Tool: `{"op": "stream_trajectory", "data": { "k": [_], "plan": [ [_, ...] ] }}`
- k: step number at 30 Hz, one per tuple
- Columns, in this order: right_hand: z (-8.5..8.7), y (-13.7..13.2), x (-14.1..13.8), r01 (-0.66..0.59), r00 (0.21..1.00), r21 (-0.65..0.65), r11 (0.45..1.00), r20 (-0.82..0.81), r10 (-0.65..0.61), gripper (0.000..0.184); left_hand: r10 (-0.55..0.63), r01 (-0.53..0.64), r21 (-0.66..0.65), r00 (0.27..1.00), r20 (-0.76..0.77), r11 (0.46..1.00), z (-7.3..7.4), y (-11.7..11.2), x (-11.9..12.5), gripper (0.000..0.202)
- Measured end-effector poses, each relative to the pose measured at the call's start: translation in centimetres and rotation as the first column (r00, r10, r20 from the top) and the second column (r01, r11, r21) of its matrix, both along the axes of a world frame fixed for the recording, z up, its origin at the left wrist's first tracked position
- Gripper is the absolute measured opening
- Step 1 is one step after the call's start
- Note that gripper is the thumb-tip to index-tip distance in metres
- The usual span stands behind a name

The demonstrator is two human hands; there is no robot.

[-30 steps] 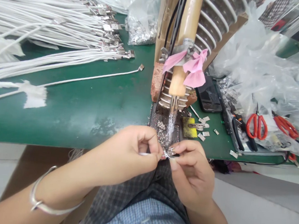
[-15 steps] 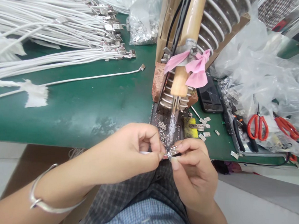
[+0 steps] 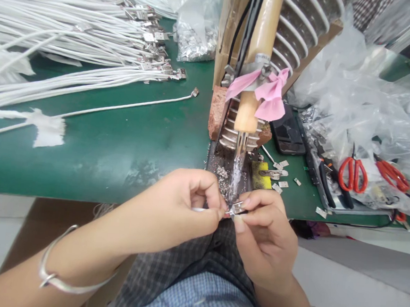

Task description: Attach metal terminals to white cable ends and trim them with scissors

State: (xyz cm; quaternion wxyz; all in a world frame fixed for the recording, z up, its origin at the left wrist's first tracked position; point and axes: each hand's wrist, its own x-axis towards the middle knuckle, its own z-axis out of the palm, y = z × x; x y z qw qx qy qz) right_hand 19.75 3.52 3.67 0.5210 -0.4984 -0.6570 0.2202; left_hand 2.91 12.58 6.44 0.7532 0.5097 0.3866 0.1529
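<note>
Hands meet at the near edge of the green tabletop (image 3: pixel 119 156): left hand (image 3: pixel 182 208) pinches a white wire (image 3: pixel 197 210), right hand (image 3: pixel 265 229) pinches a metal connector (image 3: pixel 236 207), lying left-to-right just below the soldering iron (image 3: pixel 245 114)

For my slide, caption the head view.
Left hand and right hand pinch a metal connector under the soldering iron.

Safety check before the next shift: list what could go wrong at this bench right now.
1. Both hands, left hand and right hand, pinch a small metal connector right under the soldering iron tip; fingertips could get burned.
2. The thin plastic bags lie beside the soldering iron; heat might melt them.
3. The red scissors sit near the table edge and may get knocked off.
</note>
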Motion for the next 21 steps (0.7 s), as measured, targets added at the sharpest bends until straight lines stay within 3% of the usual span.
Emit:
{"op": "stream_trajectory", "data": {
  "k": [10, 21],
  "plan": [
    [-0.7, -0.9, 0.3, -0.014, 0.994, -0.029, 0.999, 0.103, 0.017, 0.018, -0.067, 0.067, 0.004, 0.993, -0.099, 0.998, -0.9, -0.3, -0.2, 0.012],
    [-0.8, -1.3, 0.5, -0.024, 0.997, -0.040, 0.999, 0.077, 0.027, 0.018, -0.070, 0.072, 0.025, 0.995, -0.076, 0.997, -1.0, -0.5, -0.4, 0.007]
  ]
}}
